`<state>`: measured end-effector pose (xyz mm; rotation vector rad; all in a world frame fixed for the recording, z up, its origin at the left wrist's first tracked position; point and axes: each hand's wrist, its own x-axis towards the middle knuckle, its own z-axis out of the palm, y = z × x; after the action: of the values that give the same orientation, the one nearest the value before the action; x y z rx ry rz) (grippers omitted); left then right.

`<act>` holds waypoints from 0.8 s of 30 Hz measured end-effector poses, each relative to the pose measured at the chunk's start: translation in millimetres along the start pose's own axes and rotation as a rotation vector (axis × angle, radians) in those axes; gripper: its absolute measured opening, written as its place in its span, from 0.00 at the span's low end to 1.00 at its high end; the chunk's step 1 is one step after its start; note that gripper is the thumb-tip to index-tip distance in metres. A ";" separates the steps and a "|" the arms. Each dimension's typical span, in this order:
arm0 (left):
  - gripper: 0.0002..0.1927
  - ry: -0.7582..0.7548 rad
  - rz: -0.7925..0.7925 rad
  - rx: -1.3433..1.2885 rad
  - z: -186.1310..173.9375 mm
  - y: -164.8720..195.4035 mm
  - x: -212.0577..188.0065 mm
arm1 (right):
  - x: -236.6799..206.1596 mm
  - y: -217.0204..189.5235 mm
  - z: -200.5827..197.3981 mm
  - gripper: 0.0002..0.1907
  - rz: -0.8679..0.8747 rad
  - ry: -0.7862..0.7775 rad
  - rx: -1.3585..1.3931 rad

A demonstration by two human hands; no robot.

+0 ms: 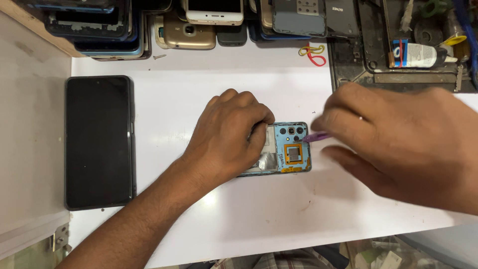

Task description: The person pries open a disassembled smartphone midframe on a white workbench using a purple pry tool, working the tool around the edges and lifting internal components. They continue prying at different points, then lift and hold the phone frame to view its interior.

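Note:
An opened phone back cover (288,149), blue with camera holes and an orange-edged square patch, lies inside-up on the white table (259,214). My left hand (229,134) presses down on its left part and covers most of it. My right hand (398,139) hovers to the right and pinches a thin purple tool (316,136). The tool's tip touches the cover near the camera holes.
A black phone (99,142) lies screen-up at the left. Several phones and back covers (199,22) are stacked along the far edge. A dark tray (403,55) with a white bottle sits at the back right, rubber bands (313,52) beside it. A small screw (159,57) lies near the stacks.

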<state>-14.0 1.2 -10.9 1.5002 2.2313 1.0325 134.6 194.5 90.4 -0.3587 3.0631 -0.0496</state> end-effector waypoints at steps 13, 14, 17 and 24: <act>0.06 -0.009 -0.008 0.003 0.3 -0.4 0.4 | 4.5 -3.6 -1.8 0.07 0.047 -0.033 0.113; 0.06 -0.011 -0.009 0.005 0.7 -0.3 1.0 | 4.3 -1.0 -2.6 0.06 0.022 -0.043 0.130; 0.05 -0.004 -0.004 0.001 0.1 -0.2 -0.5 | 4.1 1.0 -2.9 0.12 -0.078 0.044 0.136; 0.06 -0.019 -0.028 0.002 0.3 0.4 0.9 | 8.8 -3.6 -1.1 0.16 0.053 0.088 0.026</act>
<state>-13.9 2.1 -10.7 1.4694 2.2345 1.0036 126.8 188.9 91.1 -0.2809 3.1540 -0.1062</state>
